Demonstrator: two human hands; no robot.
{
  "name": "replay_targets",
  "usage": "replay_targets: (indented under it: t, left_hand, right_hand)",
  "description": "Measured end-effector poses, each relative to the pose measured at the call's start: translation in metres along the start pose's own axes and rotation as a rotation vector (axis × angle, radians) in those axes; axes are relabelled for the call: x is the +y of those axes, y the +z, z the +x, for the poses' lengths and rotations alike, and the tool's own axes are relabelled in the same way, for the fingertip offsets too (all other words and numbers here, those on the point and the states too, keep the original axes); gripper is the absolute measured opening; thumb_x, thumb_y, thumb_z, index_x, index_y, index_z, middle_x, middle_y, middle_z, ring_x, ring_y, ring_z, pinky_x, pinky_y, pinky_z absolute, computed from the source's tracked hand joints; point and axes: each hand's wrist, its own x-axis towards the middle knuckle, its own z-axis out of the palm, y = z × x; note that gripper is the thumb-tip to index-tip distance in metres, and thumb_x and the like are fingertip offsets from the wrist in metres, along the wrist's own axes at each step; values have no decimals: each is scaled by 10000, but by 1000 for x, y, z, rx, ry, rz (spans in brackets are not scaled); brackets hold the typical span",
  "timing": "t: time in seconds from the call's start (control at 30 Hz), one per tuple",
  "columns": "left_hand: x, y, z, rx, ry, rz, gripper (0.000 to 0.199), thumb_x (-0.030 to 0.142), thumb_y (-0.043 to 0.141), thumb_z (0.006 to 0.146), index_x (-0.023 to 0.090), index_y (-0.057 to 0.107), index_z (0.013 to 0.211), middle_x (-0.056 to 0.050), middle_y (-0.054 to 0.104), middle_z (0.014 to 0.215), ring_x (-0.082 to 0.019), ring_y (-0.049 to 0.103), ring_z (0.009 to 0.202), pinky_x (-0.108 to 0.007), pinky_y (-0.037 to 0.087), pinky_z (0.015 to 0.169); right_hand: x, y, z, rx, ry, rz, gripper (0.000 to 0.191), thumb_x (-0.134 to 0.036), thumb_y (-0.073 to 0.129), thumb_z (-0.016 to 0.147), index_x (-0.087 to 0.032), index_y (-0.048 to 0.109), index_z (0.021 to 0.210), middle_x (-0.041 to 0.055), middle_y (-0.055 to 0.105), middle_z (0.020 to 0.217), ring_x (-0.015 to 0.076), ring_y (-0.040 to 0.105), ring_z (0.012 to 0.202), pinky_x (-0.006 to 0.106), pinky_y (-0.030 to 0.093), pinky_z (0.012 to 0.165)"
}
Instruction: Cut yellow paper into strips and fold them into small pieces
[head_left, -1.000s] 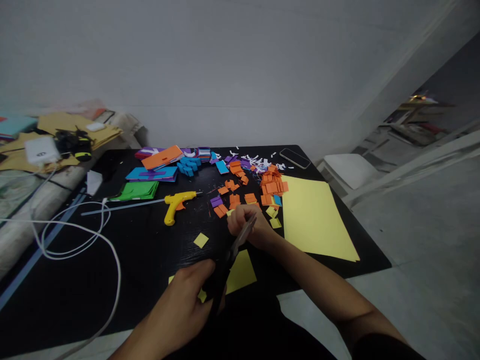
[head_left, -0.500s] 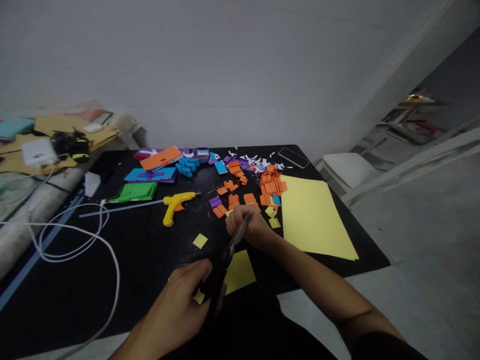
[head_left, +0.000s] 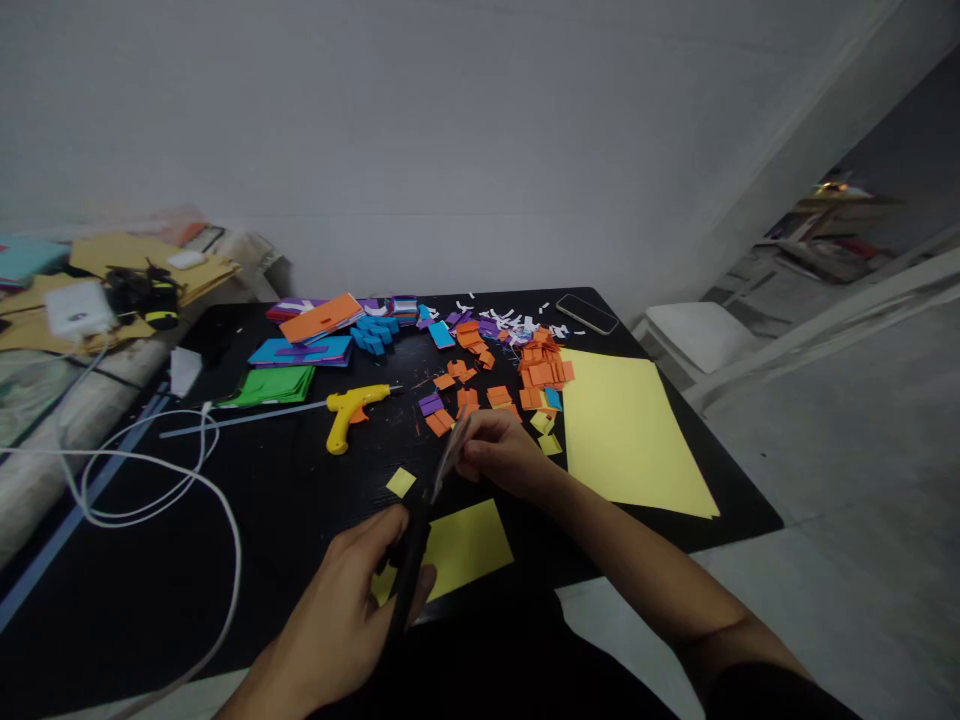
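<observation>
My left hand (head_left: 349, 590) is wrapped round the black handles of a pair of scissors (head_left: 444, 468), whose blades point up and away. Close to the blade tips, my right hand (head_left: 499, 452) has its fingers curled together; whatever they pinch is hidden. Below the blades lies a yellow paper sheet (head_left: 472, 545), partly covered by my left hand. A small yellow paper square (head_left: 401, 482) rests on the black table left of the scissors. Just beyond my right hand are several folded orange paper pieces (head_left: 499, 397) and small yellow folded pieces (head_left: 549, 444).
A yellow glue gun (head_left: 349, 410) lies left of centre. Large yellow sheets (head_left: 630, 430) cover the table's right side, with a phone (head_left: 587, 314) behind. Green paper (head_left: 274, 385), blue paper (head_left: 300, 350) and white scraps (head_left: 517, 325) lie farther back. A white cable (head_left: 225, 520) loops at left.
The scissors have swung left and stand more upright, their tips now at my right hand's fingertips. My left hand has shifted slightly left, and my right hand has turned a little.
</observation>
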Motion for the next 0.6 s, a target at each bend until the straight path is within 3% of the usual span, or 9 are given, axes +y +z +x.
replay_targets:
  t: [0.17,0.23,0.33,0.43,0.6]
  left_hand:
    - [-3,-11,-5,28,48,62,98,266,550,890,197,539,821,0,574,731,-143,543,641,-239,427,587]
    - [-5,-17,-7,33,72,88,101,259,556,886,197,523,812,1,573,739,-140,544,648,-235,433,597]
    - [-9,-25,-11,68,86,147,131,273,575,884,197,509,801,1,571,745,-136,549,652,-231,440,600]
    - [-11,-32,-15,104,99,202,174,291,603,874,199,504,765,14,549,703,-126,539,607,-221,423,549]
    - [-7,-41,-22,196,76,172,189,309,707,785,211,561,716,27,562,640,-118,537,533,-210,430,494]
  right_hand:
    - [-27,14,-9,16,-98,-231,202,-366,736,837,-177,666,831,-5,609,696,94,524,515,237,415,481]
    - [-40,22,-16,90,-235,-513,122,-303,711,865,-187,680,840,21,640,757,122,578,609,263,460,549]
    - [-54,28,-26,186,-562,-1018,72,-238,767,817,-229,697,831,19,678,772,152,602,697,305,476,652]
    - [-65,29,-34,118,-733,-1348,103,-202,751,829,-283,711,879,-7,674,731,143,561,628,306,437,595]
    - [-90,33,-39,-129,-878,-1637,159,-115,698,857,-262,710,915,-1,674,731,144,583,630,305,419,543]
